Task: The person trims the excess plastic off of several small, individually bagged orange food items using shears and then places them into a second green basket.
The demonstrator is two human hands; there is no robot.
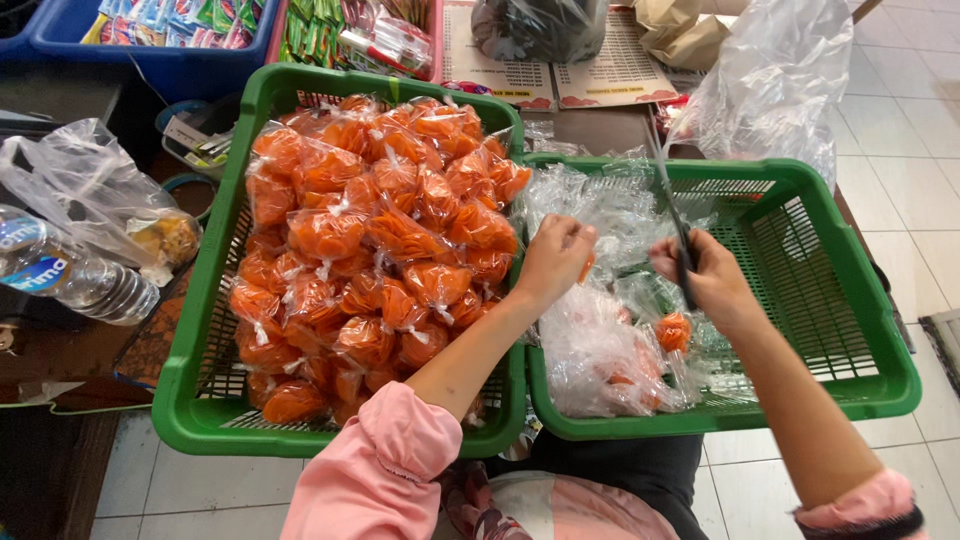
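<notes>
Right grip (700, 272): dark scissors (678, 228)

You have two green baskets (215, 300) (850, 290), one bottle (70, 275), one pair of scissors (678, 235), and orange packets (380, 230) beyond counting.

Small clear bags of orange snacks (372, 240) fill the left green basket (205, 330). Loose clear bags (600, 340) lie in the right green basket (850, 300). Colourful sachets (175, 20) sit in a blue bin (150, 60) behind; 2 printed sheets (560, 60) lie beyond.
</notes>
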